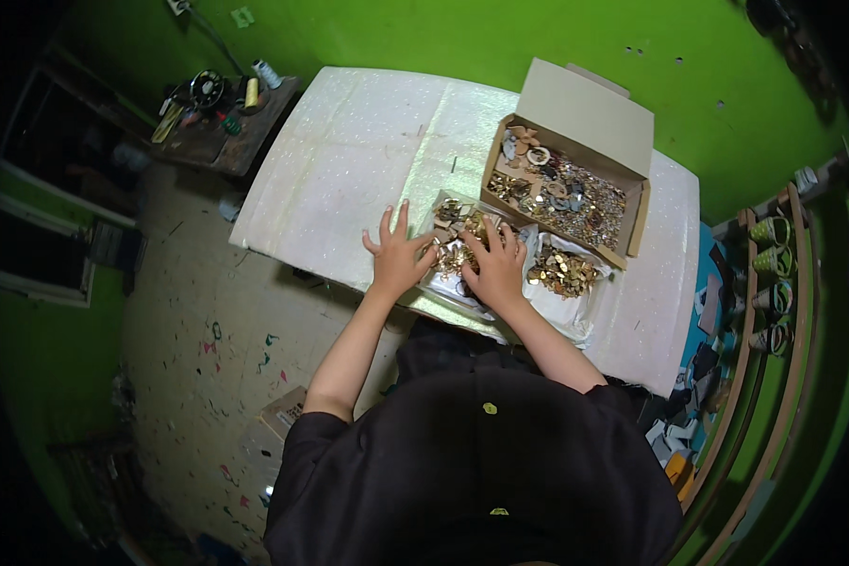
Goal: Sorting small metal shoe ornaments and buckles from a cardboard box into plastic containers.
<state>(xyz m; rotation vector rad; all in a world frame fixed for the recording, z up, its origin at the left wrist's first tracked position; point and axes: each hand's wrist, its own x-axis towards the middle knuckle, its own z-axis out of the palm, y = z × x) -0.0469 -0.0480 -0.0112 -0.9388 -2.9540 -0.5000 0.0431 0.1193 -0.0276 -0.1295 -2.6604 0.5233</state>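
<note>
Centrally, we see a heap of metallic pieces (451, 257) in a pale tray (453, 295), between the hands. The right hand (500, 266), nearer, overlies it, fingers apart; whether they pinch anything we cannot tell. The left hand (401, 261) spreads at its left edge. Rightward, a second tray (566, 308) holds gold-coloured pieces (568, 273); behind, a cardboard box (585, 104) holds mixed ornaments (585, 203).

No readable text, labels or numbers in our view. We see two small yellow marks (490, 408) on the black shirt (396, 462), too small to make out; can't tell if lettering or emblems.
</note>
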